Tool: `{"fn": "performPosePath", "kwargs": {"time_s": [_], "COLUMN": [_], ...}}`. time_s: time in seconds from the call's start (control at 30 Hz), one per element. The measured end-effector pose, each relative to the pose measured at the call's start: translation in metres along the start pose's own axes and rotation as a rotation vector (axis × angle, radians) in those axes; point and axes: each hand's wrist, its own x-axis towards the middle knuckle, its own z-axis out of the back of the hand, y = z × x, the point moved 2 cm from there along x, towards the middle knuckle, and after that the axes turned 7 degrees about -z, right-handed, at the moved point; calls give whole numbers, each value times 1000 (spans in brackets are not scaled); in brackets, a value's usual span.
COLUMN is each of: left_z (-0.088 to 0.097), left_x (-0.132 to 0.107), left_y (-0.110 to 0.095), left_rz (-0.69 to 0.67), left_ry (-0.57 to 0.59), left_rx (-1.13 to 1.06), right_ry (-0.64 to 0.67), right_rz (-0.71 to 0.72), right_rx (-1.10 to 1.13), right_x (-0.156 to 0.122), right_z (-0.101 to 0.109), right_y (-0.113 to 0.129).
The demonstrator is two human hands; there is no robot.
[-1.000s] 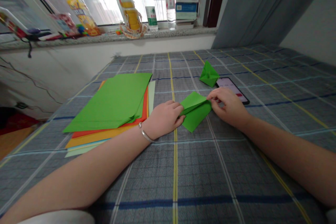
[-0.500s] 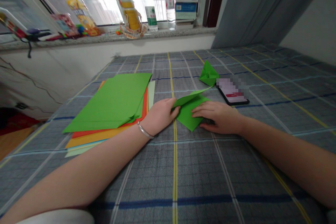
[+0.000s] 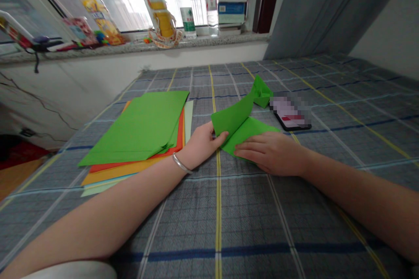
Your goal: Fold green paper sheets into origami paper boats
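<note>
A sheet of green paper (image 3: 236, 115), creased down its middle, lies between my hands with its far-left half raised and its near-right half low on the cloth. My left hand (image 3: 209, 140) pinches the left end near the crease, thumb in front and fingers behind. Across the lower half rests my right hand (image 3: 273, 152), palm down, its fingers stretched out together over the paper. Behind the raised half stands a small folded green paper piece (image 3: 262, 91), partly covered by it.
A stack of coloured paper (image 3: 140, 126), green on top, lies left of my hands. A phone (image 3: 290, 112) lies to the right on the checked cloth (image 3: 196, 231). Bottles (image 3: 187, 13) and boxes (image 3: 231, 12) line the windowsill at the back.
The green sheet has opened wider along its crease, its far half now standing higher. My right hand has shifted slightly towards me and flattened onto the lower half. My left hand stays nearly in place.
</note>
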Motion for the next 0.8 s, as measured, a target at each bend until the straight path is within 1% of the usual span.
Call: {"fn": "performPosePath", "kwargs": {"time_s": [0.1,0.2,0.3,0.43,0.5,0.63,0.8], "left_z": [-4,-5,-5,-5,-5,-4,-1], "left_x": [-1,-2,-1,-1,-1,-1,0], "left_y": [-2,-3,-1,2,3,1,-4], "left_rz": [-11,6,13,25,32,35,20], "left_ry": [45,57,51,67,79,109,179], "left_rx": [-71,-96,-126,-124,-124,-84,-30], "right_ry": [14,11,-18,-19,-7,5,-23], "right_rz": [-7,-14,-43,-114,-180,-370,-580], "right_rx": [-21,-19,1,96,165,298,358], "right_x": [1,1,0,0,0,0,-1], "right_z": [1,1,-1,-2,-2,-2,-6], "right_y": [6,8,7,2,-1,-8,-19]}}
